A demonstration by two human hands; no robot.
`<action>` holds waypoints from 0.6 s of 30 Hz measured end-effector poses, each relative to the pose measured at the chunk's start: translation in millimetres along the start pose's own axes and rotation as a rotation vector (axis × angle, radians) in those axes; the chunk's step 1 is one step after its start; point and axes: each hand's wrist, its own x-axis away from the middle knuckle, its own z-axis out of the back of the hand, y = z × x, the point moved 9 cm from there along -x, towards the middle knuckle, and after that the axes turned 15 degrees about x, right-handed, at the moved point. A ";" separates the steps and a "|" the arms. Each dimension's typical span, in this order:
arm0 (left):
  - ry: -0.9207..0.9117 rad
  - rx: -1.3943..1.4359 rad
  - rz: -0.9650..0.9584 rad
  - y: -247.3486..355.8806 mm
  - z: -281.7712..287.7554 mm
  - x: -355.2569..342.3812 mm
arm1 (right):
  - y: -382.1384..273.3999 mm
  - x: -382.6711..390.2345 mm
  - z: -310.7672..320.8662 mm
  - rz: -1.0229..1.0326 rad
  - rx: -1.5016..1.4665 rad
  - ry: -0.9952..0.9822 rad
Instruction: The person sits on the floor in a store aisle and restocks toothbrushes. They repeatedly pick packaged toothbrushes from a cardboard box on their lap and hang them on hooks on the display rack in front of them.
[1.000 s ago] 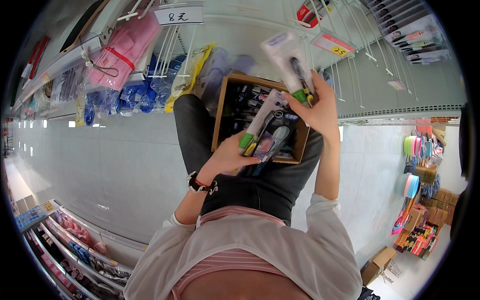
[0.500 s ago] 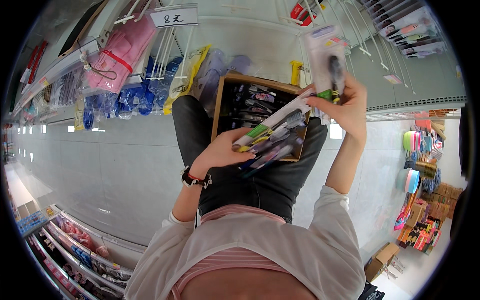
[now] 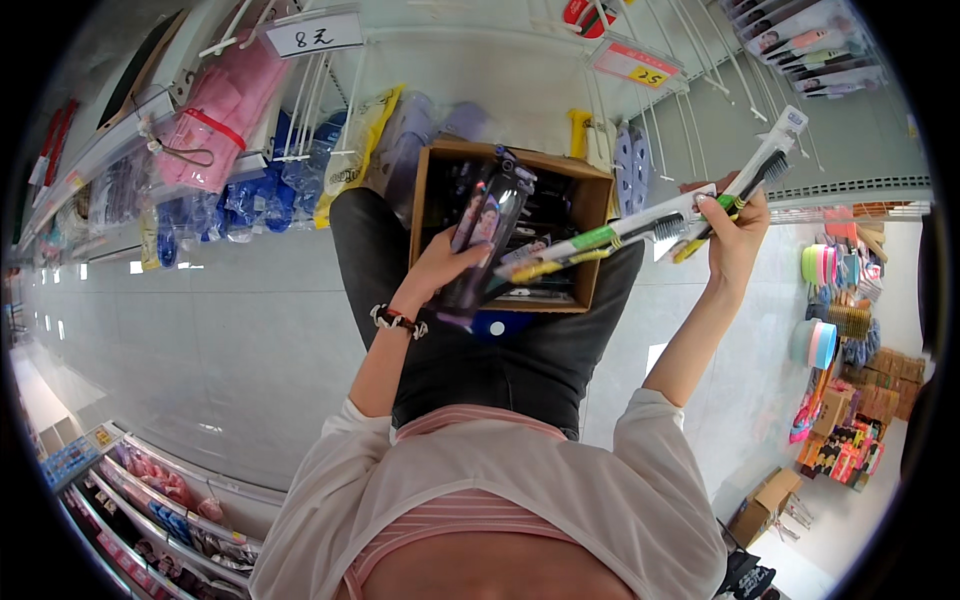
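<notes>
My left hand [image 3: 437,268] grips several upright dark packaged toothbrushes [image 3: 490,215] over the left part of an open cardboard box [image 3: 595,255], which rests on my lap and holds more dark packages. My right hand [image 3: 730,225], out past the box's right side, is closed on white toothbrush packs [image 3: 752,168] with green-and-yellow lower parts and dark bristles. One pack points up and right; another [image 3: 600,240] stretches down-left across the box, its far end close to the dark packages in my left hand.
White wire hooks and price tags hang from the shelf [image 3: 480,55] ahead. Blue and purple bagged slippers [image 3: 260,200] and pink bagged goods [image 3: 225,120] are at upper left. Lower racks [image 3: 170,500] stand at bottom left; stacked boxes and colorful basins [image 3: 820,342] at right.
My right hand has moved right with the white packs, now fanned apart. My left hand now holds dark packages upright instead of the white pack it gripped earlier.
</notes>
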 end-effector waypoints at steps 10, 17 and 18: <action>0.276 -0.738 -0.712 39.1 -21.0 13.0 | 22.7 13.0 -37.5 -0.163 -0.019 -0.151; -0.464 0.244 -0.199 59.6 -82.0 59.6 | 16.7 7.9 -110.0 -0.267 -0.060 -0.330; -0.466 0.251 -0.073 63.0 -91.6 66.1 | 15.8 7.3 -120.9 -0.260 -0.098 -0.335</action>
